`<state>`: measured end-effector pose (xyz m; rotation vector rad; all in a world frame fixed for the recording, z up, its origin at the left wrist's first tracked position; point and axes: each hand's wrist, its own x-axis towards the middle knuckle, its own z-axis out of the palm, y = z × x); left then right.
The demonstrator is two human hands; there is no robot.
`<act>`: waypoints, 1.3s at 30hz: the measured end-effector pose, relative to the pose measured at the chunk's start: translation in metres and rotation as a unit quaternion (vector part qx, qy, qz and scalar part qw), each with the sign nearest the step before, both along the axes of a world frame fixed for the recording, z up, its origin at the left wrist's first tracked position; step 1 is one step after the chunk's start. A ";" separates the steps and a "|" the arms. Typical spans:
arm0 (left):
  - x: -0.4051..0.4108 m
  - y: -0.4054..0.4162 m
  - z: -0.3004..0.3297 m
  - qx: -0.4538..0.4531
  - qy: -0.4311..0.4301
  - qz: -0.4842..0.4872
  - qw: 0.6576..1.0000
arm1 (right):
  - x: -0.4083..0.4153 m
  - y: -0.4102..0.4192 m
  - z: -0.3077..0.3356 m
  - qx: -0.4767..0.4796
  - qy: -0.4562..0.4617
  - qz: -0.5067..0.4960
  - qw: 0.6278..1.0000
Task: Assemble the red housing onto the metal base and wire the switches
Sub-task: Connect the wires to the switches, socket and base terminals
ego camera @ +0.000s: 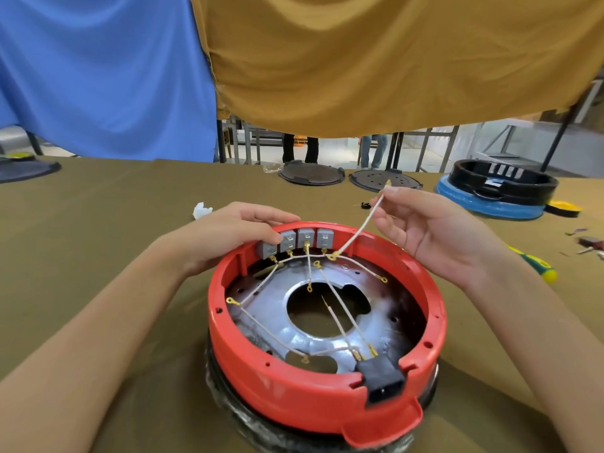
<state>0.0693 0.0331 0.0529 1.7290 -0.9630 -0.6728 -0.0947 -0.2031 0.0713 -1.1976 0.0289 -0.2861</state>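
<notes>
The red ring housing (294,397) sits over the silvery metal base (291,335) in front of me on the table. Several grey switches (295,240) line its far inner wall, with white wires and brass ring terminals running from them across the base to a black socket (380,380) at the near rim. My left hand (228,233) rests on the far rim, fingers pressed on the leftmost switches. My right hand (434,230) pinches the free end of a white wire (359,228) and lifts it above the rim; the wire's lower end lies by the rightmost switch.
A green-yellow screwdriver (536,264) lies to the right. Two dark round plates (312,173) (385,179) and a black-and-blue housing stack (496,191) sit at the far edge. A white crumpled scrap (202,210) lies behind my left hand. Blue and ochre cloths hang behind.
</notes>
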 end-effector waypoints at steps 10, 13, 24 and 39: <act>-0.014 -0.004 0.005 -0.053 -0.195 0.101 0.974 | 0.011 0.011 0.013 -0.110 0.004 -0.011 0.994; -0.022 -0.004 0.013 -0.162 -0.201 0.095 0.961 | 0.021 0.027 0.023 -0.161 -0.007 -0.007 0.987; -0.035 -0.011 0.014 -0.148 -0.221 0.027 0.964 | 0.029 0.046 0.013 -0.074 -0.052 -0.004 0.996; -0.038 -0.002 0.023 -0.131 -0.114 -0.036 0.984 | 0.024 0.041 0.012 -0.019 -0.041 -0.027 0.999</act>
